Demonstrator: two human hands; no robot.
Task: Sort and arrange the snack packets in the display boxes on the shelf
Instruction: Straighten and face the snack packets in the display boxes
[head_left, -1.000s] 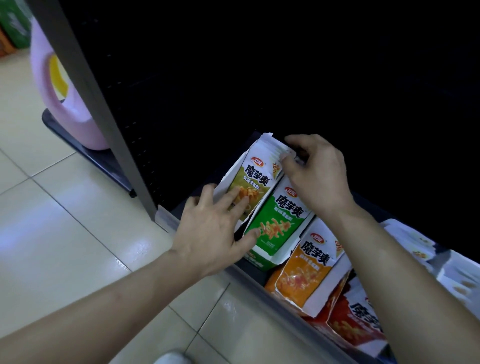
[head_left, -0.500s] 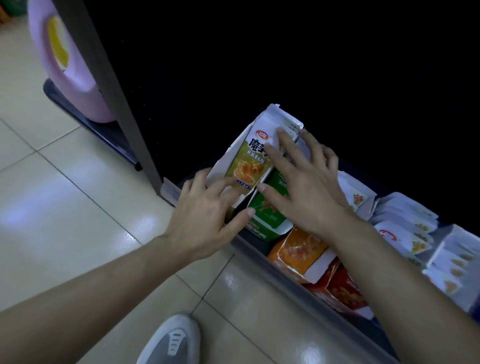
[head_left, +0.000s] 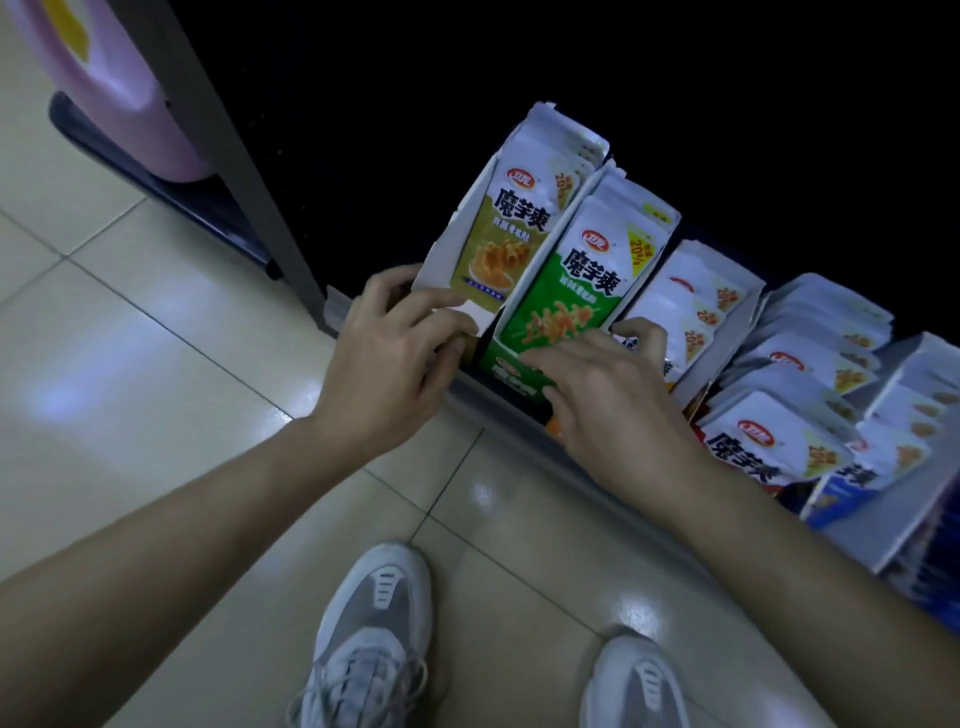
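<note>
Two display boxes stood touching, side by side, at the left end of the bottom shelf (head_left: 498, 410), both tilted back and filled with packets. The left hand (head_left: 389, 358) gripped the olive box (head_left: 498, 244) at its white front lip, fingers curled over it. The right hand (head_left: 613, 400) held the green box (head_left: 576, 291) low down, fingers bent across its front, thumb against its right wall. More boxes of white packets (head_left: 691, 296) lay to the right.
</note>
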